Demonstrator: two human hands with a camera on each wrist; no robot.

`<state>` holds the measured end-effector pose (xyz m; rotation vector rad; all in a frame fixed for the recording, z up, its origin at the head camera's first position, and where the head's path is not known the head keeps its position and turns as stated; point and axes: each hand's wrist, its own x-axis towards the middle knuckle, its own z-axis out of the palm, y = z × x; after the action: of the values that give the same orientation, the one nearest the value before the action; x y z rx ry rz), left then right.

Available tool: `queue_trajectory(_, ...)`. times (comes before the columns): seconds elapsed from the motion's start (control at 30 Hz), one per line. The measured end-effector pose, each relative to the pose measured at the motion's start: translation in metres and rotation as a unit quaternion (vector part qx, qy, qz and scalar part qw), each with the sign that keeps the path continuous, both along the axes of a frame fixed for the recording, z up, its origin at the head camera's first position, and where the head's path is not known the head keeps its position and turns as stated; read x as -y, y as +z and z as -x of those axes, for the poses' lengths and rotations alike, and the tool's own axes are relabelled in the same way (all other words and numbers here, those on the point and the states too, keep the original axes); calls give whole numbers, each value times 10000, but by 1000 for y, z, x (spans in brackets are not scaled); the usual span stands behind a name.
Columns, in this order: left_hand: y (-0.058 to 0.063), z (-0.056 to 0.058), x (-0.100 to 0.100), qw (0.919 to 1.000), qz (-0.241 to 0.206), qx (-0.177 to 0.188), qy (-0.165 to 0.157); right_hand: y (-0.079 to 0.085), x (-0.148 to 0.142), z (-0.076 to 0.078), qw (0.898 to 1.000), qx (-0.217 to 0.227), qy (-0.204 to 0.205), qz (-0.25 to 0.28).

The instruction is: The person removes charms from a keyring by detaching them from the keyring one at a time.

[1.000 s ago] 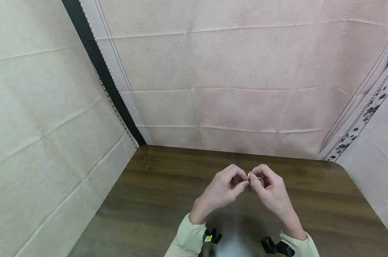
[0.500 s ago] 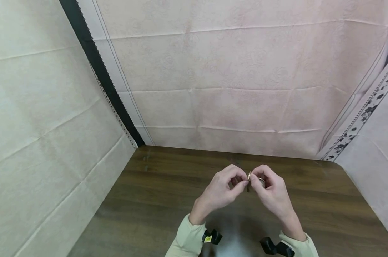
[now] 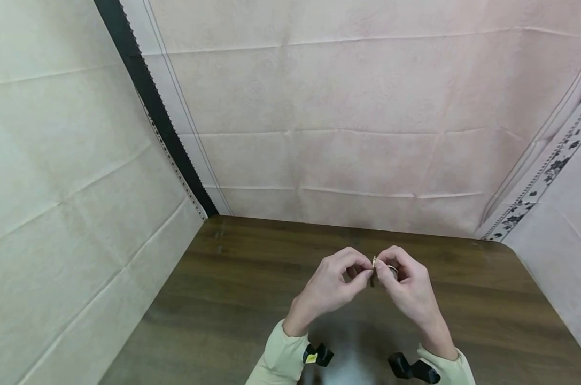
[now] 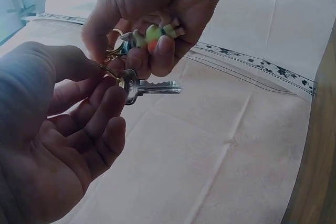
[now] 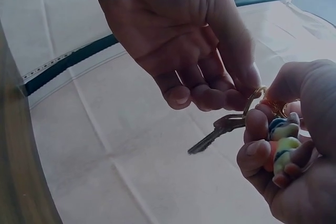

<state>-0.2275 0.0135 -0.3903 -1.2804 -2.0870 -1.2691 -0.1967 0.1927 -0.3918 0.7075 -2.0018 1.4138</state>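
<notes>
Above the table, my left hand point(image 3: 335, 280) pinches a gold key ring point(image 5: 254, 99) between thumb and index finger. A silver key point(image 4: 157, 88) hangs on that ring, its toothed blade sticking out free below the fingertips. Opposite it, my right hand point(image 3: 407, 286) pinches the gold ring's other side and connected gold links. A small colourful figurine charm point(image 5: 286, 148), yellow-green with orange and blue parts, lies in the curled fingers of the right hand, partly covered by them. The fingertips of both hands almost meet, and in the head view they hide most of the ring.
A brown wood-grain table point(image 3: 223, 289) lies under the hands. Pale patterned cloth point(image 3: 343, 117) hangs behind it, with more cloth panels to the left and right. Each wrist wears a black camera mount point(image 3: 319, 354) over a light green sleeve point(image 3: 280, 353).
Both hands keep almost the same place and grip. The key dangling between them shifts slightly, and the ring turns a little at the fingertips.
</notes>
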Motion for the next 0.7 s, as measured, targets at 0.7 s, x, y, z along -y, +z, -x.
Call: queue_trajectory(0.7,3,-8,0,9999,-26,-88,-119,3,-3,-8,9993,-119,-122,-323)
